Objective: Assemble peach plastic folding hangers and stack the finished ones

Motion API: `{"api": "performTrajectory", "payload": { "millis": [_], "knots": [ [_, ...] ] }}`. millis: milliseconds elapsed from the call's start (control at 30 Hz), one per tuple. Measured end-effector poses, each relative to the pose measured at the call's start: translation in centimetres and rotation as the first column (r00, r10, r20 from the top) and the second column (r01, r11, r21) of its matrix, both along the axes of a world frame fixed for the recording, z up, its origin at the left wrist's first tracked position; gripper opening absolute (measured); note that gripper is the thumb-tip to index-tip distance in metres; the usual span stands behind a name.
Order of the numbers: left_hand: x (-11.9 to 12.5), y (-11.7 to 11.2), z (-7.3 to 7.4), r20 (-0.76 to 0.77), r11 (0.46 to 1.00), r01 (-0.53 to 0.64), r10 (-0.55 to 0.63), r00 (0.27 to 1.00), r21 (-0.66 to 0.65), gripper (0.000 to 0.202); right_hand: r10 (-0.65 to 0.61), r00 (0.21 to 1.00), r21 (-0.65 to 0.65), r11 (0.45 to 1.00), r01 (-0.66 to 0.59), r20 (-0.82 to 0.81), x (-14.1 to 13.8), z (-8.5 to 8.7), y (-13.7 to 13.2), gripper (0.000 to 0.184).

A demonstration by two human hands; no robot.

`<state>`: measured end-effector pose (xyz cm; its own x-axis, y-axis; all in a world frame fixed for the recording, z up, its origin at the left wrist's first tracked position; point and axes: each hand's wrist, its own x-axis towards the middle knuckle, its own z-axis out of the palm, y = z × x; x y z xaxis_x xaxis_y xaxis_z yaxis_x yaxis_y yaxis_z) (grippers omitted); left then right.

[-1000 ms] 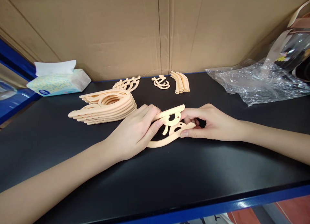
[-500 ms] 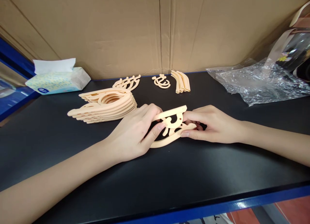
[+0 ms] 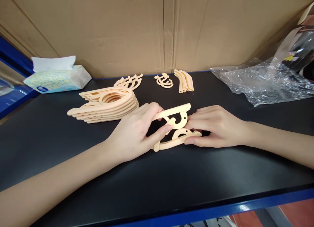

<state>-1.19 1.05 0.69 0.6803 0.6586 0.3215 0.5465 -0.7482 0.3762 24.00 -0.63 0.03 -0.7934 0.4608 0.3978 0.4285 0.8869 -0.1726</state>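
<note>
A cream plastic folding hanger [image 3: 182,122] is held between my two hands over the black table. My left hand [image 3: 137,132] is closed on its left side, with the thumb pressed on the curved hook part. My right hand [image 3: 216,125] grips the lower arm at its right end between thumb and fingers. The upper arm slants up to the right, apart from the lower one. My palms and fingers hide part of it. Just beyond my left hand lies a stack of similar folded hangers [image 3: 105,105].
At the back lie several loose hooks [image 3: 130,81], a smaller group of hooks [image 3: 164,80] and some curved arm pieces [image 3: 183,80]. A tissue pack [image 3: 59,78] sits at the back left, a crumpled clear plastic bag [image 3: 265,79] at the right. Cardboard [image 3: 122,30] stands behind the black table [image 3: 157,184].
The hanger's upper arm has risen slightly and the gap to the lower arm has changed. A short end of the lower arm now shows below my left thumb. Both hands keep hold.
</note>
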Motion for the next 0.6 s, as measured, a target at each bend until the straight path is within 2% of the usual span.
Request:
{"api": "performTrajectory", "payload": {
  "millis": [167, 400, 600],
  "knots": [
    [-0.02, -0.12, 0.15, 0.047, 0.998, 0.067, -0.066, 0.997, -0.009, 0.029, 0.007, 1.0, 0.017, 1.0, -0.006, -0.011, -0.05, -0.02, -0.04, 0.024],
    [-0.09, -0.17, 0.04, 0.078, 0.986, 0.135, -0.143, 0.987, 0.093, 0.019, -0.043, 0.999, 0.082, 0.996, 0.045, -0.029, 0.01, -0.35, 0.14, 0.033],
    [-0.09, -0.11, 0.13, 0.051, 0.984, 0.146, -0.152, 0.987, 0.099, 0.017, -0.044, 0.999, 0.104, 0.993, 0.046, -0.029, 0.0, -0.31, 0.09, 0.034]
  ]
}}
